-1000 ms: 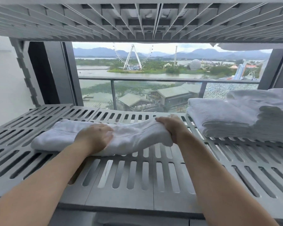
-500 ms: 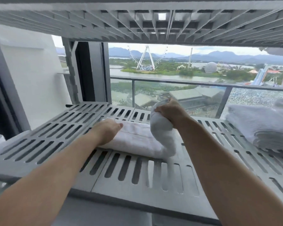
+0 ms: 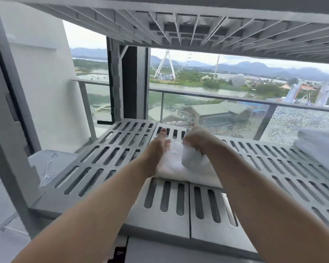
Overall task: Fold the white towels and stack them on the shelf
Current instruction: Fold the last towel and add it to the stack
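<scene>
A white towel (image 3: pixel 176 164) lies on the grey slotted shelf (image 3: pixel 110 164), partly folded over on itself. My right hand (image 3: pixel 199 141) grips the towel's right end and holds it lifted above the lower layer, folded toward the left. My left hand (image 3: pixel 160 145) is at the towel's left edge, fingers stretched out flat and pointing away from me, its palm beside the cloth. A stack of folded white towels (image 3: pixel 319 149) sits at the right edge of the same shelf.
Another slotted shelf (image 3: pixel 217 25) hangs close overhead. A grey upright post (image 3: pixel 10 149) stands at the left. Behind the shelf are a glass balcony railing (image 3: pixel 207 97) and a dark door frame (image 3: pixel 129 82). A white surface (image 3: pixel 46 164) lies below left.
My right hand has lifted the towel's right end and carried it left over the rest. My left hand slid to the towel's left edge. The view turned left, pushing the stack to the edge.
</scene>
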